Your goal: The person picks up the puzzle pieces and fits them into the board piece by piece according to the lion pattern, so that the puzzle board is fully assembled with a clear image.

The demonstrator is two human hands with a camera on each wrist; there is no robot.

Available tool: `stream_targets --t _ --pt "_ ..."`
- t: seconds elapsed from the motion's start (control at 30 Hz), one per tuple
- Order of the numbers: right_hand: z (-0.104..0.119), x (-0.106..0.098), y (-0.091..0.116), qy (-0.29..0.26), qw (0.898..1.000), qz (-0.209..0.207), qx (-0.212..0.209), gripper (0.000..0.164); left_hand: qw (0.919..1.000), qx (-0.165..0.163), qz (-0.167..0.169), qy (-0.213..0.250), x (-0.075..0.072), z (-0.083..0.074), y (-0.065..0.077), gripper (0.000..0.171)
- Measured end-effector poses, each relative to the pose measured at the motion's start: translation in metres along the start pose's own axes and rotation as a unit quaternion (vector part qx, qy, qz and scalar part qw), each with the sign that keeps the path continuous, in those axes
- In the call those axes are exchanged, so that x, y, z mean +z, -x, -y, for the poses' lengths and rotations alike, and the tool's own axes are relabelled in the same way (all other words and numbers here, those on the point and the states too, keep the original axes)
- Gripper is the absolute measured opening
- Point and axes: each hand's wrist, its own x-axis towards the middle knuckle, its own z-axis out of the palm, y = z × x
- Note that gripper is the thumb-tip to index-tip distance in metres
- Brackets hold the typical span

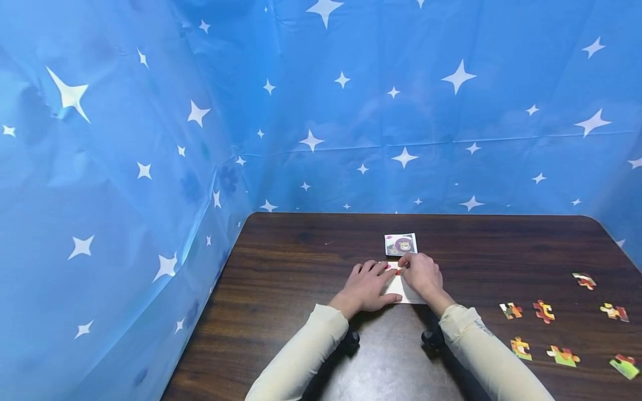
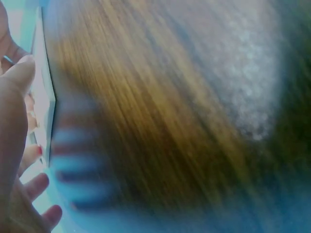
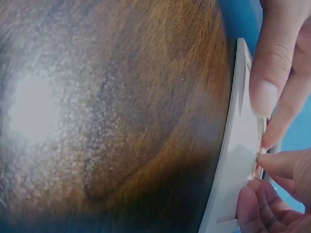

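Note:
A white puzzle board [image 1: 403, 289] lies flat on the table before me, with red puzzle pieces [image 1: 398, 272] partly visible near its far left part. My left hand [image 1: 367, 287] rests on the board's left side, fingers spread, thumb along the near edge. From the right my right hand [image 1: 421, 275] reaches over the board, its thumb and index finger pinching at a piece that they mostly hide. In the right wrist view, a left fingertip [image 3: 265, 159] touches close beside that spot, and a thin orange-red edge shows on the white board [image 3: 233, 160].
Just beyond the board lies a picture card [image 1: 401, 244] with a lion-like animal. Several loose puzzle pieces [image 1: 544, 311] are scattered on the right of the dark wooden table [image 1: 301, 245]. A blue star-patterned curtain [image 1: 376, 122] borders the back and left.

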Motion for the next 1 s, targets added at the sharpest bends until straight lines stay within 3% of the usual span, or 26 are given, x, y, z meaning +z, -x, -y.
stream_targets --t 0.23,0.43,1.0 --pt "-0.002 -0.005 -0.001 -0.014 1.000 -0.004 0.000 0.013 1.0000 0.004 0.000 0.005 0.004 0.001 -0.001 0.071" --pt "-0.008 -0.021 -0.007 -0.036 0.999 -0.006 0.021 0.018 0.9999 0.004 0.004 0.014 0.005 0.002 -0.001 0.069" --pt "-0.072 -0.109 -0.019 -0.060 0.995 -0.058 0.050 0.029 0.9993 0.004 0.008 0.037 0.015 0.005 -0.010 0.071"
